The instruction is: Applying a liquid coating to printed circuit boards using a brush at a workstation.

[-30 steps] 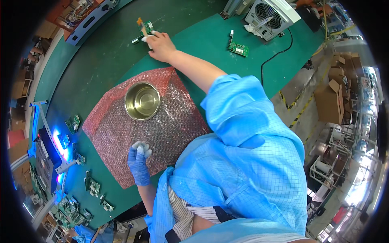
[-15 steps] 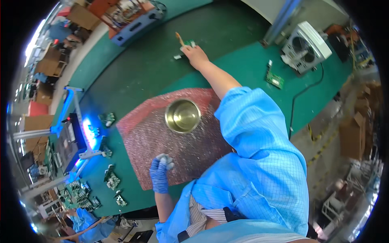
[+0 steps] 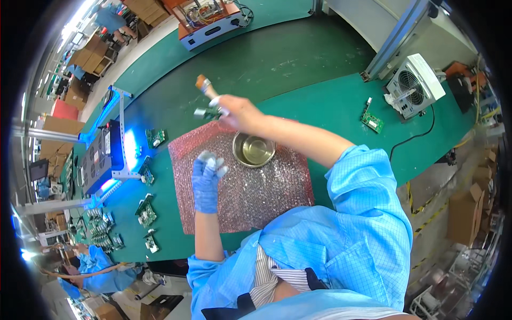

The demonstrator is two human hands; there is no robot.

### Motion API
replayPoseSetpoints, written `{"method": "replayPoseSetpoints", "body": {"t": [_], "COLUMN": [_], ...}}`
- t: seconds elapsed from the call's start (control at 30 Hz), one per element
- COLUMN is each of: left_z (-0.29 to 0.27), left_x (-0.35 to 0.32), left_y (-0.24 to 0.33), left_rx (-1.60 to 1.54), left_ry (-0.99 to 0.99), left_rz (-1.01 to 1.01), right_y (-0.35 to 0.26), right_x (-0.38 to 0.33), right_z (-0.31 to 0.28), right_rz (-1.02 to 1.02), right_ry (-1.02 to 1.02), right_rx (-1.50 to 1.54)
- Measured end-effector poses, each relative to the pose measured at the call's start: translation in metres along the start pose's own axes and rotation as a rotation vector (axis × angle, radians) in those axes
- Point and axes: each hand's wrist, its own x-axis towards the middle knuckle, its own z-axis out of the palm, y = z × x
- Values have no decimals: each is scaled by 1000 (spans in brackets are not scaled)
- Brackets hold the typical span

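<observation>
A person in a light blue smock leans over a green work table (image 3: 298, 64), seen from above.

Nearest, the left hand (image 3: 205, 178), in a blue glove with white fingertip covers, rests on a pink bubble-wrap sheet (image 3: 250, 197) spread flat on the table. Its fingers are curled loosely inward; whether they hold anything cannot be told.

Just beyond it, on the far part of the same sheet, stands a small round shiny metal bowl (image 3: 254, 150), upright.

Past the bowl, the bare right hand (image 3: 238, 112) is raised over the sheet's far edge. It is clenched around a brush with a wooden handle and pale bristles (image 3: 205, 86), which points up and away from the person, and it also grips a small green circuit board (image 3: 209, 112) that sticks out to the left of the fingers.

To the left, several green circuit boards (image 3: 156, 137) lie scattered on the table beside a black device under blue light (image 3: 104, 154). To the right, another small green circuit board (image 3: 372, 122) lies near a white boxed fan (image 3: 415, 85). At the far edge sits an orange and white equipment box (image 3: 209, 21) with loose wires.
</observation>
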Motion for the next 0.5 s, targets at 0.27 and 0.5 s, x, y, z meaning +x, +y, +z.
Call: {"method": "replayPoseSetpoints", "body": {"t": [0.27, 0.5], "left_z": [-22, -77], "left_x": [-1, -33], "left_y": [-40, -55], "left_rx": [-567, -219], "left_ry": [116, 152], "left_rz": [-21, 75], "right_y": [-107, -98], "right_x": [-55, -87], "right_z": [51, 17], "right_rz": [-111, 22], "right_ry": [-262, 43], "right_rx": [105, -37]}}
